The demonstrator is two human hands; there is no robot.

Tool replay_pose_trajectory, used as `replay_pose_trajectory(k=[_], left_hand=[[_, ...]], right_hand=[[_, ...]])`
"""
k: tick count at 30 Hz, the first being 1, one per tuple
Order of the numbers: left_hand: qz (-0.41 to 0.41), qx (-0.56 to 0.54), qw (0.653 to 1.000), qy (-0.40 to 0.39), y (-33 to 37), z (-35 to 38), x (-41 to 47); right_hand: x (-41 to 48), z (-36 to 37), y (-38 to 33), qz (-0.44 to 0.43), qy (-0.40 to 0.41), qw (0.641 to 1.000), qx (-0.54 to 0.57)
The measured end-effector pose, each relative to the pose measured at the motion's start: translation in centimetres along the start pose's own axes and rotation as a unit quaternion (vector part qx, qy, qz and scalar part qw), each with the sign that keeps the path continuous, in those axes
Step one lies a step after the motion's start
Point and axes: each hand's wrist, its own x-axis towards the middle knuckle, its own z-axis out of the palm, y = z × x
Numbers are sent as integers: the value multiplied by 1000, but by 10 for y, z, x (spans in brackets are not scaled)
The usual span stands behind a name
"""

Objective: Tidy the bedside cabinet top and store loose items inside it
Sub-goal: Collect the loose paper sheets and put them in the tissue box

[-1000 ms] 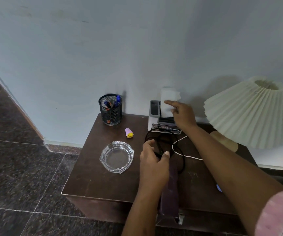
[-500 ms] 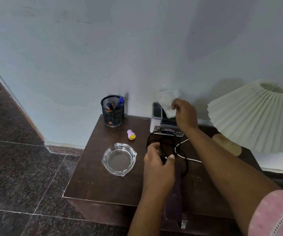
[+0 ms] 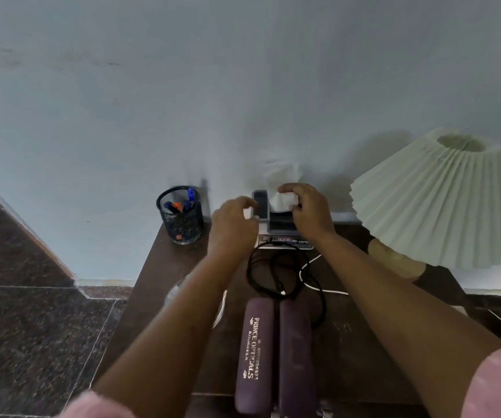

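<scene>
White tissue [image 3: 283, 180] is pinched in the right hand [image 3: 309, 212], above the tissue box [image 3: 283, 227] whose left end the left hand [image 3: 233, 227] grips. Between the forearms, black cable [image 3: 258, 276] and spectacle case [image 3: 255, 351] lie unstored on the cabinet top [image 3: 351, 351]; tidying seems barely begun.

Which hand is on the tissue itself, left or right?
The right hand grips the white tissue sticking up from the tissue box; the left hand holds the box's left end, clear of the tissue.
</scene>
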Motion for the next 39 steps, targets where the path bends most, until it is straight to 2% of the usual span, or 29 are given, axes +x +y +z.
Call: replay_pose_trajectory(k=[4,9,14,16,21,26,29,35,39], left_hand=[[9,111,992,-67,7,8,52],[-26,124,986,-110,5,26,71],[-46,50,993,-97,8,36,70],[-48,56,993,-90,7,36,71],[-33,111,987,-112,6,35,78],[7,69,993,-97,4,36,80],[24,91,990,-105,3,37,81],[62,153,980,-111,10,39,82],[79,188,973,-112,11,42,76]], right_hand=[[5,0,0,20,-20,1000,5],[5,5,2,12,-31,999,-42],[8,6,0,13,-76,995,-65],[10,2,-3,11,-94,994,-50],[15,-14,-2,23,-70,997,-8],[19,-13,3,49,-129,978,-153],[19,-10,5,70,-148,972,-169],[17,-16,3,10,-66,991,-112],[15,-19,5,1,-97,978,-185]])
